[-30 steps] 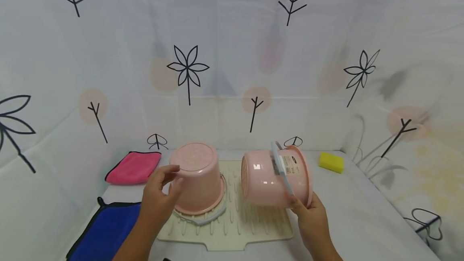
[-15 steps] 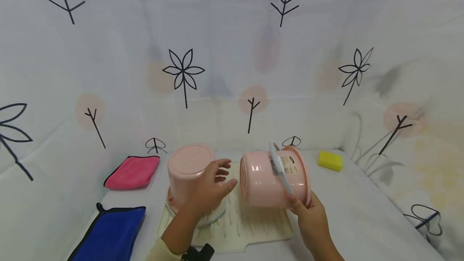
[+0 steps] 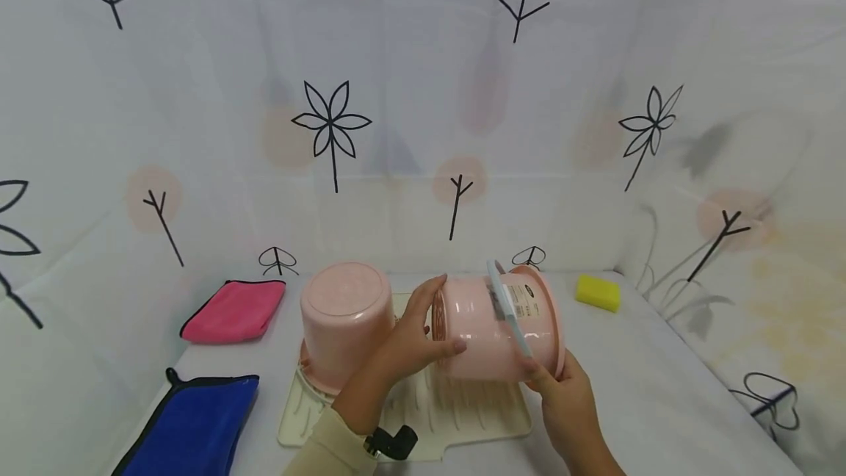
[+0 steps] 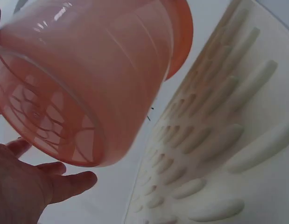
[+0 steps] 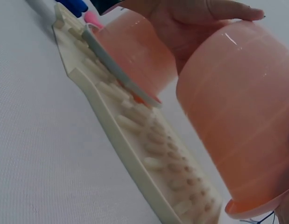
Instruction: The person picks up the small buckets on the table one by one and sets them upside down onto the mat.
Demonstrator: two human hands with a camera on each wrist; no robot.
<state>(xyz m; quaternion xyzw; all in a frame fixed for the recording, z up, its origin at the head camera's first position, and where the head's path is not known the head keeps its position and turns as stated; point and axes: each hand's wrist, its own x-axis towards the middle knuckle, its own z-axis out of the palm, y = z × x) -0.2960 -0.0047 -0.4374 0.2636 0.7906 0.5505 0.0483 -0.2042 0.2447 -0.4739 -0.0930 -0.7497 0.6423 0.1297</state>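
A pink plastic bucket (image 3: 485,325) lies tilted on its side in the air above the cream ridged drying mat (image 3: 485,421). My right hand (image 3: 571,402) grips its rim at the right, the thumb by the grey handle (image 3: 509,307). Around the base end my left hand (image 3: 413,336) is spread, its thumb along the near side. In the left wrist view the left hand's fingers (image 4: 72,186) look extended beside the bucket's base. A second pink bucket (image 3: 346,322) stands upside down on the mat's left part, partly hidden by my left forearm.
A pink cloth pouch (image 3: 234,312) with dark edging lies at the back left, a blue one (image 3: 192,424) nearer the front. At the back right sits a yellow sponge (image 3: 598,293). A patterned white curtain (image 3: 396,109) hangs behind the white table (image 3: 661,402).
My left hand has moved right, from beside the upside-down bucket to the base of the held bucket. The right hand keeps its grip, and the held bucket stays nearly in place.
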